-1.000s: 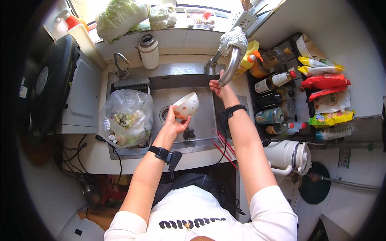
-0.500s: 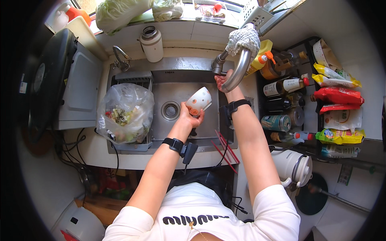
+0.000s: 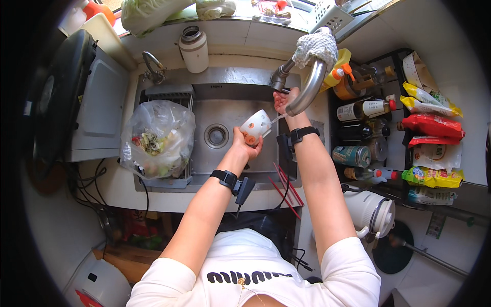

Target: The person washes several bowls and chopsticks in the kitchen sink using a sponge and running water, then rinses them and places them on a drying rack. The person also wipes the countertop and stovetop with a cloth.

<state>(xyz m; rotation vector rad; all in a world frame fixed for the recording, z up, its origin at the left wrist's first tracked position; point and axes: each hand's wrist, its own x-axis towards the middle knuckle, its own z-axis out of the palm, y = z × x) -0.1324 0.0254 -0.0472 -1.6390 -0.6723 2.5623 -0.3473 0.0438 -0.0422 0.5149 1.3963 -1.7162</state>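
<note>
My left hand (image 3: 249, 143) grips a white bowl (image 3: 257, 124) with orange dots, tilted on its side over the metal sink (image 3: 204, 163). A thin stream of water (image 3: 279, 117) runs from the curved faucet spout (image 3: 308, 92) onto the bowl. My right hand (image 3: 282, 102) reaches up behind the spout, its curled fingers at the small faucet handle (image 3: 277, 91); the spout hides part of this hand. A knitted whitish cloth (image 3: 316, 47) is wrapped round the top of the faucet.
A clear plastic bag of food scraps (image 3: 158, 140) sits in a rack left of the drain (image 3: 216, 136). Red chopsticks (image 3: 286, 187) lie at the sink's front right. A white flask (image 3: 194, 51) stands behind; bottles (image 3: 365, 109) and an electric kettle (image 3: 371, 212) are at right.
Water now flows from the spout onto the bowl; none showed before. The bowl has moved slightly right in my left hand. My right hand stays by the faucet handle.
</note>
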